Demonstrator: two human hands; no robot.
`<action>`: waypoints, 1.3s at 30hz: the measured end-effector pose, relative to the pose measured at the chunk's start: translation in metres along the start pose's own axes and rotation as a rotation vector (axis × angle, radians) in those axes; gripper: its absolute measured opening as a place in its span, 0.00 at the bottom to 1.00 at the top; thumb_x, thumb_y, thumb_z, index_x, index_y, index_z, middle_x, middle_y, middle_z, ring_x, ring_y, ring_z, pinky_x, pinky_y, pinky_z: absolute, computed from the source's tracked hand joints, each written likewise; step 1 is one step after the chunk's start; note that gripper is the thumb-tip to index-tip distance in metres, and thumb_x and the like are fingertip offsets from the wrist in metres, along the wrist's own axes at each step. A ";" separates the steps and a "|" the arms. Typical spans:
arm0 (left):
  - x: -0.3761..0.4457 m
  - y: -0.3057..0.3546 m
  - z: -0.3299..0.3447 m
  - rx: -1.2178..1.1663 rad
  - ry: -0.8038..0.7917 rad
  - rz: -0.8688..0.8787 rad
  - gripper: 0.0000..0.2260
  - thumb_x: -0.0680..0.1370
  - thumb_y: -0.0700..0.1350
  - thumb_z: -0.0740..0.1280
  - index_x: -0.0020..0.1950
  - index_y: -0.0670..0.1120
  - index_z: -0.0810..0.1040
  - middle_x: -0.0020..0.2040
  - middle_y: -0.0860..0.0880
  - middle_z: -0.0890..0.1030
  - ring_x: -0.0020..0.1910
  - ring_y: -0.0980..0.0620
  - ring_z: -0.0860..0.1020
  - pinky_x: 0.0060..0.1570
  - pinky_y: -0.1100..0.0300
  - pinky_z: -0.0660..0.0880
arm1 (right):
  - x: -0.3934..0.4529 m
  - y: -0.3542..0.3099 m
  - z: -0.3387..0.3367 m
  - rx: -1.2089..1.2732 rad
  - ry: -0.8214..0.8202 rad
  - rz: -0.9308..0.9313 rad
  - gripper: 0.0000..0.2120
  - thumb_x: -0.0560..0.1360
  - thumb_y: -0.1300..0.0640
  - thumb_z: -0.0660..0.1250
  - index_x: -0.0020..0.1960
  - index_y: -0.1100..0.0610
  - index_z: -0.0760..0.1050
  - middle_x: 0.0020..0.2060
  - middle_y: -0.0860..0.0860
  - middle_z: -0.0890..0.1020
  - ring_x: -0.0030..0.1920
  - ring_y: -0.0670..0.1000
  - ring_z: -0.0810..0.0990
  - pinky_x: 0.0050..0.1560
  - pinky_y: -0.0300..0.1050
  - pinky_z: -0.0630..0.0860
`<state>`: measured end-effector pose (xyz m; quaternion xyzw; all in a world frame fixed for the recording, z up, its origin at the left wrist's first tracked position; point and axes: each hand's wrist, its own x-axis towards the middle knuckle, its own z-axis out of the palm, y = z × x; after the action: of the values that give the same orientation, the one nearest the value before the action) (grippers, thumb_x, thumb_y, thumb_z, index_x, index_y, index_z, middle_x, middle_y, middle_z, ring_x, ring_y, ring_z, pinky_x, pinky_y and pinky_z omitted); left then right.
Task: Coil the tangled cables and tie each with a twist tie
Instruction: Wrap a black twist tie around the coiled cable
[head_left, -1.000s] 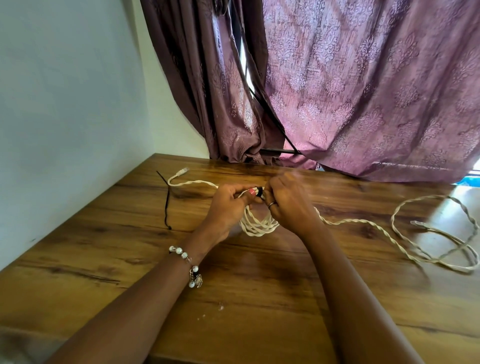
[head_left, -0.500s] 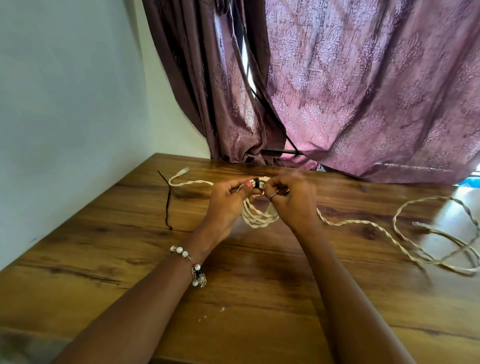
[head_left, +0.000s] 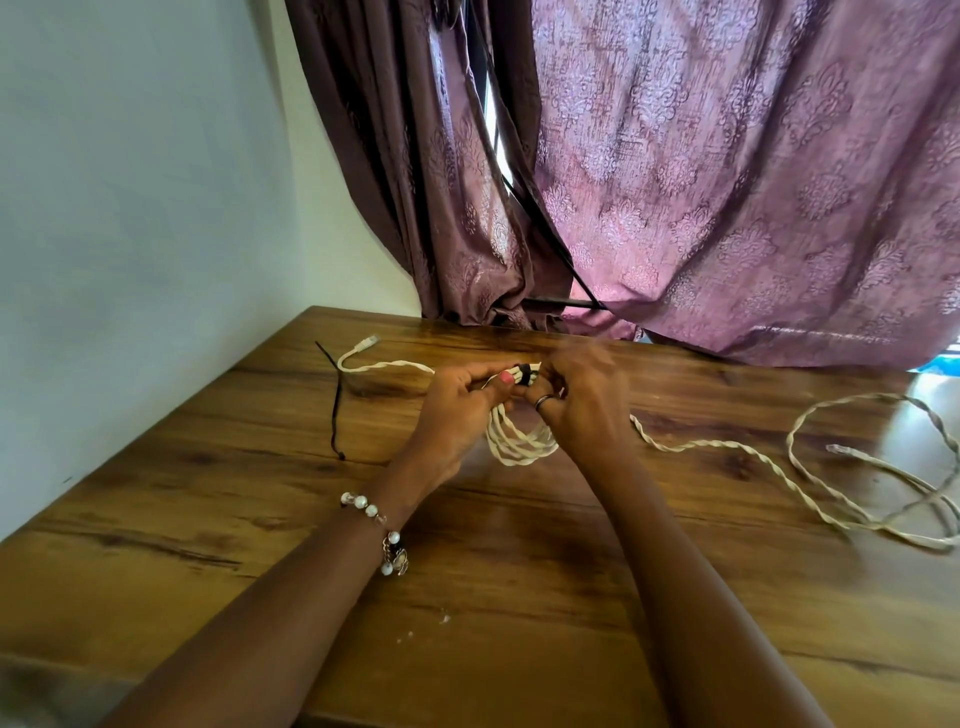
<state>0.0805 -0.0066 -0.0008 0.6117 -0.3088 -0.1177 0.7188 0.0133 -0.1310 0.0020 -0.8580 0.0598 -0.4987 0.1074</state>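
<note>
Above table (head_left: 519, 571), hands pinch coiled cable (head_left: 519, 441), tie (head_left: 524, 375).

2 bare forearms enter from the bottom edge of the frame, with no sleeve showing on either. The left hand (head_left: 457, 410), just left of the frame's centre, has a pink-painted thumbnail, and its wrist carries a bracelet (head_left: 382, 530) of white pearl-like and clear beads on a chain, with a small cluster of charms hanging at its lower end. The right hand (head_left: 587, 400), just right of centre, wears 1 thin dark metal ring (head_left: 544, 400) on a finger.
</note>
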 end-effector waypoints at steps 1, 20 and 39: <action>0.000 0.000 0.000 0.002 0.001 0.000 0.12 0.78 0.35 0.64 0.60 0.37 0.78 0.52 0.43 0.83 0.49 0.51 0.82 0.51 0.59 0.79 | 0.000 0.000 0.000 -0.004 0.001 -0.018 0.08 0.64 0.58 0.68 0.30 0.60 0.72 0.28 0.53 0.75 0.34 0.51 0.69 0.33 0.40 0.57; 0.007 -0.010 -0.002 0.154 0.039 0.095 0.11 0.78 0.35 0.64 0.59 0.39 0.79 0.51 0.44 0.83 0.48 0.51 0.81 0.49 0.60 0.79 | 0.000 0.004 -0.002 0.317 -0.234 0.347 0.04 0.69 0.65 0.70 0.37 0.58 0.77 0.30 0.48 0.77 0.32 0.47 0.74 0.33 0.41 0.69; 0.007 -0.010 -0.002 0.096 0.005 0.204 0.11 0.77 0.35 0.65 0.58 0.43 0.80 0.51 0.49 0.83 0.52 0.56 0.81 0.52 0.64 0.77 | -0.001 -0.007 -0.009 0.996 -0.080 0.478 0.05 0.70 0.73 0.69 0.46 0.70 0.76 0.38 0.59 0.81 0.39 0.51 0.81 0.42 0.40 0.78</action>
<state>0.0890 -0.0108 -0.0083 0.6110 -0.3732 -0.0275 0.6976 0.0048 -0.1247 0.0072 -0.6843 0.0057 -0.3955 0.6125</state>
